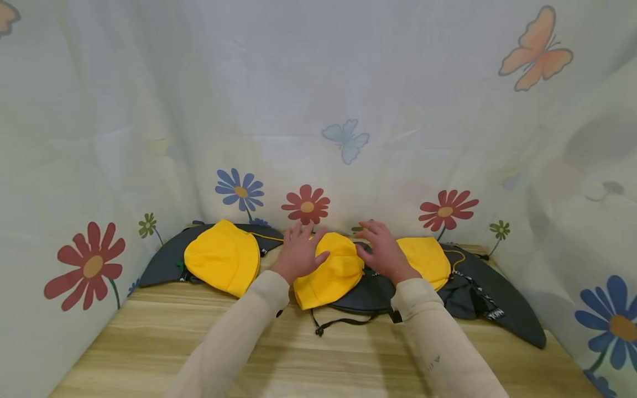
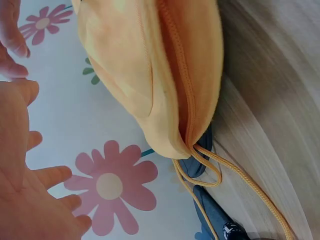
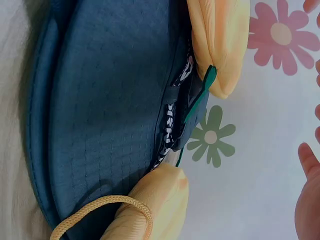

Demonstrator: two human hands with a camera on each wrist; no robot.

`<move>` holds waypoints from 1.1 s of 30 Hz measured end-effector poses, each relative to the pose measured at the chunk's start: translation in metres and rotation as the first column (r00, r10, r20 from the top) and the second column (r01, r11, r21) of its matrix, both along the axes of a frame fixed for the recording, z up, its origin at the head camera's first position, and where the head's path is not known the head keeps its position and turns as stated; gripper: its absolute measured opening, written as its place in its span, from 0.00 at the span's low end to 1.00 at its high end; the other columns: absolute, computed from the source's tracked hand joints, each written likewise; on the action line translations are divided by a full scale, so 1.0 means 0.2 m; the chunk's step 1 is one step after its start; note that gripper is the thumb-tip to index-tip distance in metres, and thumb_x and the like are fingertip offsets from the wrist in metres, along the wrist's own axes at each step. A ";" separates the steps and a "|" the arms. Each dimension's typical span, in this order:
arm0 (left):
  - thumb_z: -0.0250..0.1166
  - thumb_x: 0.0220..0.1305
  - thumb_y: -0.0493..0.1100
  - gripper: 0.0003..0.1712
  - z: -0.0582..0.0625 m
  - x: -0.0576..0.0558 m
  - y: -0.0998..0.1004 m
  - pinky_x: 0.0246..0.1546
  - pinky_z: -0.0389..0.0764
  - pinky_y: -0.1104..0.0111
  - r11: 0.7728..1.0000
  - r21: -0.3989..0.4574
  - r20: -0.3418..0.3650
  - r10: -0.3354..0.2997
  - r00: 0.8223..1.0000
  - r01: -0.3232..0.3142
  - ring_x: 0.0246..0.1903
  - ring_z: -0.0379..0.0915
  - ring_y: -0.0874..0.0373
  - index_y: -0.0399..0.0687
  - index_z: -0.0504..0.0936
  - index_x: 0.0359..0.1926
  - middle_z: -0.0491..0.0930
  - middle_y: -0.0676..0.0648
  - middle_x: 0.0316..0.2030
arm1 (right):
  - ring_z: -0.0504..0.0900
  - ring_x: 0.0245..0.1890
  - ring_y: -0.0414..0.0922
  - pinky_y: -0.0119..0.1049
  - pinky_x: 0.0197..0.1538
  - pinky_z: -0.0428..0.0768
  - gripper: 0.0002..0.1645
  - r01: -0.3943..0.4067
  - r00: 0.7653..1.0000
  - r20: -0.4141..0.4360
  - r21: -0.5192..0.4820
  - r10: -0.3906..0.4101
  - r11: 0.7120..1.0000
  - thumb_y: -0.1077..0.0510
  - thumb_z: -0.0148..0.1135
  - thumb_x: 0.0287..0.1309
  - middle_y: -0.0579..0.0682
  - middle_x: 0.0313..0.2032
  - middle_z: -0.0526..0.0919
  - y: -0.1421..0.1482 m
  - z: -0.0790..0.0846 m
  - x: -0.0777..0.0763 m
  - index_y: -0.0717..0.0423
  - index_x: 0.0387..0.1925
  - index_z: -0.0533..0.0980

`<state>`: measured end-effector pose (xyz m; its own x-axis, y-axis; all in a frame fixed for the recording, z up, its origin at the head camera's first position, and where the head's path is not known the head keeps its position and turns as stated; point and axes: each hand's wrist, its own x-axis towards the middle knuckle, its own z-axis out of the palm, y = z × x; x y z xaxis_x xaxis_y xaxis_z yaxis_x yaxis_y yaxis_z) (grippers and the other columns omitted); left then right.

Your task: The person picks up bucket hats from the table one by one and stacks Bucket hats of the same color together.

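The middle yellow hat (image 1: 340,276) partly hides the dark brim (image 1: 370,297) beneath it. The left hand (image 1: 300,253) covers some of its left side; to its right, the right hand (image 1: 387,254) overlaps the right yellow hat (image 1: 428,257), and farther right, lettering (image 1: 495,314) is too small to read. Far to its upper left, the head view crops a butterfly (image 1: 7,19).

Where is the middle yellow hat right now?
In the head view, the middle yellow hat lies near the lower center, between the left hand and the right hand, partly covering a dark hat.
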<state>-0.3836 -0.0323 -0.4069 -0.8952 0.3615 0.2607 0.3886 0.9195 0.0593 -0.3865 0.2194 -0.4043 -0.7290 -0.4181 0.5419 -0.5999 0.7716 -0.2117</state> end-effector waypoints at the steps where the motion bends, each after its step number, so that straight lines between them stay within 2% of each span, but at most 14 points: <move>1: 0.59 0.71 0.66 0.41 -0.01 0.00 0.00 0.75 0.55 0.39 1.000 0.000 -0.001 -0.005 1.000 0.005 0.76 0.51 0.35 0.65 0.58 0.79 0.59 0.41 0.77 | 0.68 0.71 0.61 0.59 0.73 0.68 0.16 -0.001 1.000 0.006 0.005 0.001 1.000 0.56 0.68 0.65 0.60 0.67 0.75 0.00 -0.01 0.00 0.57 0.52 0.83; 5: 0.59 0.72 0.65 0.39 -0.04 0.02 0.00 0.74 0.61 0.42 1.000 -0.017 -0.007 -0.019 1.000 0.019 0.73 0.56 0.38 0.64 0.60 0.78 0.63 0.43 0.75 | 0.69 0.70 0.60 0.58 0.73 0.69 0.16 -0.007 1.000 0.020 0.003 0.007 1.000 0.57 0.69 0.64 0.59 0.68 0.75 0.01 -0.02 0.02 0.55 0.53 0.84; 12: 0.56 0.73 0.65 0.38 0.00 0.09 0.01 0.73 0.63 0.42 0.998 -0.028 0.058 -0.048 0.997 0.050 0.75 0.56 0.38 0.63 0.60 0.78 0.63 0.43 0.76 | 0.70 0.69 0.60 0.59 0.68 0.74 0.18 -0.025 1.000 -0.003 -0.020 0.025 0.999 0.58 0.71 0.62 0.60 0.68 0.75 0.03 -0.04 0.05 0.56 0.53 0.84; 17: 0.55 0.73 0.67 0.38 0.00 0.14 0.01 0.73 0.66 0.44 0.994 -0.077 0.069 -0.077 0.995 0.082 0.74 0.58 0.39 0.62 0.62 0.78 0.65 0.45 0.75 | 0.74 0.66 0.59 0.59 0.66 0.76 0.17 -0.018 1.000 0.003 -0.018 0.018 1.000 0.58 0.72 0.61 0.57 0.65 0.78 0.04 -0.06 0.09 0.55 0.52 0.85; 24: 0.55 0.73 0.68 0.39 -0.05 0.22 0.02 0.70 0.71 0.50 0.979 -0.148 0.088 -0.129 0.988 0.141 0.69 0.66 0.41 0.57 0.64 0.77 0.71 0.44 0.71 | 0.75 0.65 0.58 0.58 0.65 0.77 0.16 -0.026 1.000 0.006 -0.016 0.026 1.000 0.58 0.74 0.59 0.57 0.64 0.78 0.06 -0.10 0.13 0.56 0.49 0.85; 28: 0.57 0.71 0.70 0.42 -0.09 0.26 0.03 0.68 0.75 0.52 0.978 -0.167 0.115 -0.109 0.987 0.127 0.66 0.69 0.42 0.54 0.65 0.76 0.72 0.43 0.69 | 0.76 0.65 0.58 0.57 0.65 0.77 0.15 -0.038 0.999 0.014 -0.024 0.038 0.999 0.59 0.73 0.59 0.57 0.64 0.78 0.05 -0.12 0.15 0.56 0.48 0.86; 33: 0.60 0.63 0.76 0.52 -0.14 0.30 0.05 0.71 0.70 0.50 0.981 -0.153 0.188 -0.087 0.978 0.117 0.70 0.65 0.40 0.53 0.62 0.78 0.68 0.41 0.73 | 0.76 0.64 0.58 0.57 0.65 0.78 0.16 -0.035 0.999 0.024 -0.028 0.035 0.999 0.58 0.73 0.59 0.57 0.64 0.78 0.04 -0.12 0.17 0.56 0.49 0.85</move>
